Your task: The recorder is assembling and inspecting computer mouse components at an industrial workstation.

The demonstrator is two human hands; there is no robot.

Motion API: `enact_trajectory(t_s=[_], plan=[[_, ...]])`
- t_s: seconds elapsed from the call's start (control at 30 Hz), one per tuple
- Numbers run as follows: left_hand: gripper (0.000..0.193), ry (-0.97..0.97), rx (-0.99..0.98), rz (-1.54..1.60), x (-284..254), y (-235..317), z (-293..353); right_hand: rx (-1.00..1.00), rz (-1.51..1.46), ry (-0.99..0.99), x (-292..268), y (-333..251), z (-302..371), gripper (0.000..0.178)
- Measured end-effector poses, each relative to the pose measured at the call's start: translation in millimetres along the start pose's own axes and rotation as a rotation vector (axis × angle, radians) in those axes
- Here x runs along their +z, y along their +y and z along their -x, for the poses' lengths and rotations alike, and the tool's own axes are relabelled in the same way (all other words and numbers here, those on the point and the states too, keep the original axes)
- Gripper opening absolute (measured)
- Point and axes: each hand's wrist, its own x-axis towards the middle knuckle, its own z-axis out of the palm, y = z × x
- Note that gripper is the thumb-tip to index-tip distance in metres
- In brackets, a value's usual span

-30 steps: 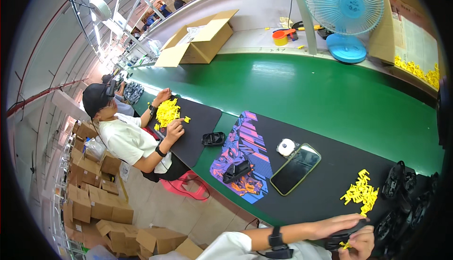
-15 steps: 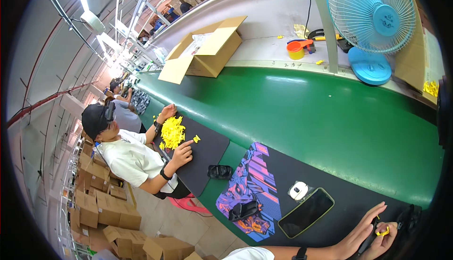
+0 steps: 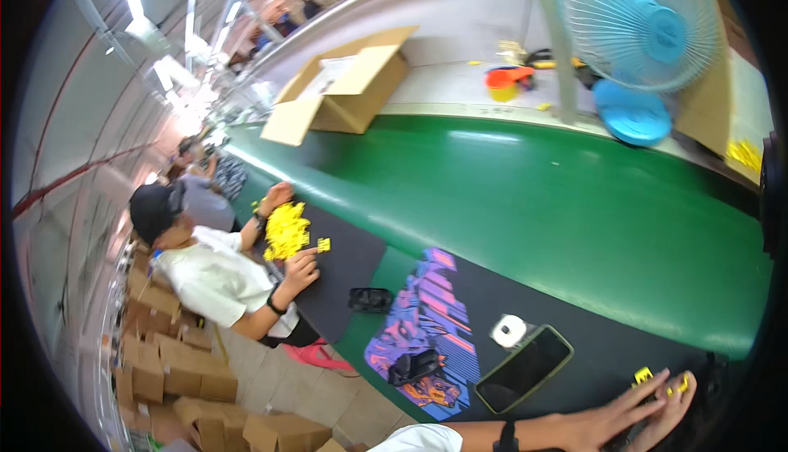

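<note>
My left hand [image 3: 617,417] reaches in from the lower edge, a dark band on its wrist, fingers stretched out beside my right hand. My right hand [image 3: 668,409] is closed, with a small yellow plastic part [image 3: 678,385] at its fingertips. Just past my left fingertips, another yellow plastic part [image 3: 643,376] sits on the black mat [image 3: 566,386]. Something dark shows below and between my hands; its kind is hidden. Both hands are somewhat blurred.
Left of my hands lie a phone [image 3: 524,369], a white rounded case [image 3: 509,331] and black holders [image 3: 414,367]. A co-worker [image 3: 215,276] sits at a yellow pile [image 3: 286,232]. Behind the green table [image 3: 525,198] stand a blue fan [image 3: 640,34] and an open carton [image 3: 353,95].
The view has shifted slightly, blurring the picture. A yellow part now shows beyond my left fingertips, and my right hand has moved up, its fingers closer to my left hand.
</note>
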Motion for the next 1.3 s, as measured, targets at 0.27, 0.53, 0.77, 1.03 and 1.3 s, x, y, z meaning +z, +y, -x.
enact_trajectory(t_s=[0.27,0.53,0.77,1.03,1.3], plan=[[0.077,0.312,-0.611,0.640,-41.8,54.1,-6.2,-0.150,0.146,-0.508,83.3,-59.3,6.1,0.030],[0.122,0.214,-0.547,0.536,-45.7,20.2,15.9,-0.227,0.490,-0.376,32.7,-67.0,31.7,0.031],[0.103,0.249,-0.454,0.343,-45.8,18.2,36.9,-0.279,0.636,-0.568,41.1,-60.7,45.2,0.028],[0.098,0.306,-0.369,0.324,-44.0,21.6,46.3,-0.262,0.630,-0.610,43.8,-51.2,47.2,0.024],[0.105,0.423,-0.390,0.402,-36.2,23.4,54.4,-0.272,0.540,-0.668,43.2,-52.1,53.5,0.022]])
